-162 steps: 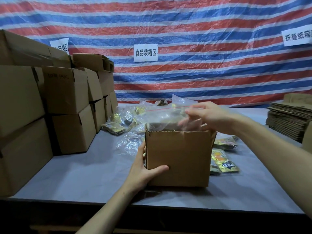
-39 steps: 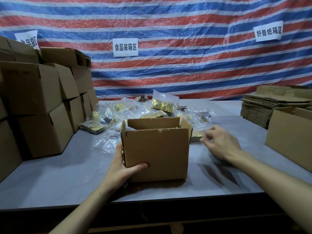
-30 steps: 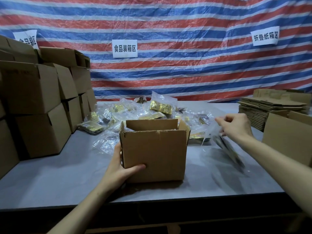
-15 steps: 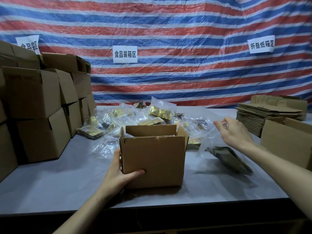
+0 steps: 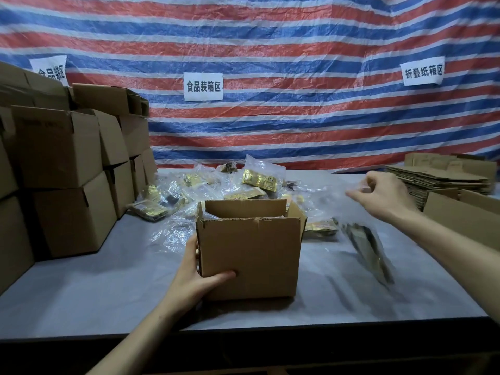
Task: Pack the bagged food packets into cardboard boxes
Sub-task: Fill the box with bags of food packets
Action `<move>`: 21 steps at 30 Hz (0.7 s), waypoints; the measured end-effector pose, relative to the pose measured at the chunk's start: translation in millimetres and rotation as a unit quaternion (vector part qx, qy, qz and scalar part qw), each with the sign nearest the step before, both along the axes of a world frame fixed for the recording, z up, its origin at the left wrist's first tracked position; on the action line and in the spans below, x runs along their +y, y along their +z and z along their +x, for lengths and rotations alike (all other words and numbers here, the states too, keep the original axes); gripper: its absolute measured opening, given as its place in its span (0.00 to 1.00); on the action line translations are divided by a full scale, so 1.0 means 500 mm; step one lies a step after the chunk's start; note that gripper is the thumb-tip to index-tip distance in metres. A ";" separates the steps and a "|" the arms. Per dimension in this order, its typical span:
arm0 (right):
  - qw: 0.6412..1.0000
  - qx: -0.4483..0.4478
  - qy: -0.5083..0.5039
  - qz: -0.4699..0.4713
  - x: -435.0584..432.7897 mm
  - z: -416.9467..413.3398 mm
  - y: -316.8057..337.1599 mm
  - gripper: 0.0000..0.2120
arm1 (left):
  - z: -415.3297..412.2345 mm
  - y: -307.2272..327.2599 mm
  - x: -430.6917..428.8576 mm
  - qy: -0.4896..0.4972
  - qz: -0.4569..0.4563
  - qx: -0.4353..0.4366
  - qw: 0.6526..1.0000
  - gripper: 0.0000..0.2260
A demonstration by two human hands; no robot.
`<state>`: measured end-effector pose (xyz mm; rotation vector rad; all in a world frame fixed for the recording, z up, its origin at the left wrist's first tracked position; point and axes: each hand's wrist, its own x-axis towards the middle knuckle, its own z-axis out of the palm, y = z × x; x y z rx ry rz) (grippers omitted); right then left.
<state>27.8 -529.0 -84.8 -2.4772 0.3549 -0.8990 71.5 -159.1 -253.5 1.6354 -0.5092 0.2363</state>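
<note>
A left hand (image 5: 197, 282) grips the near-left corner of the open cardboard box (image 5: 249, 255) by the table (image 5: 81, 288) front edge, its fingers and the box contents hidden. The right hand (image 5: 384, 193) pinches a motion-blurred bagged packet (image 5: 365, 247) aloft beside the box, long axis slanting toward the near-right corner, before a pile of bagged packets (image 5: 216, 185)

Red, white and blue striped tarp (image 5: 297, 44) hangs at twelve o'clock, bearing white paper signs (image 5: 203, 86); grey table (image 5: 81, 299) spreads toward six o'clock.
</note>
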 end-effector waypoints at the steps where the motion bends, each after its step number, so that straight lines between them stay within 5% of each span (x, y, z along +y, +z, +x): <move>1: 0.999 -0.048 -0.017 0.001 0.001 -0.002 0.005 0.16 | 0.000 0.000 0.000 -0.002 0.002 0.000 1.000 0.43; 5: 0.982 -0.143 -0.017 0.123 0.005 0.004 0.031 0.17 | -0.002 0.000 0.001 -0.007 -0.004 0.008 1.000 0.43; 10: 0.904 -0.181 0.061 0.381 0.040 -0.001 0.082 0.14 | -0.007 0.004 -0.001 -0.016 -0.016 0.015 1.000 0.43; 21: 0.774 -0.280 0.195 0.534 0.167 -0.013 0.244 0.05 | -0.007 0.007 0.000 -0.007 -0.008 0.012 1.000 0.45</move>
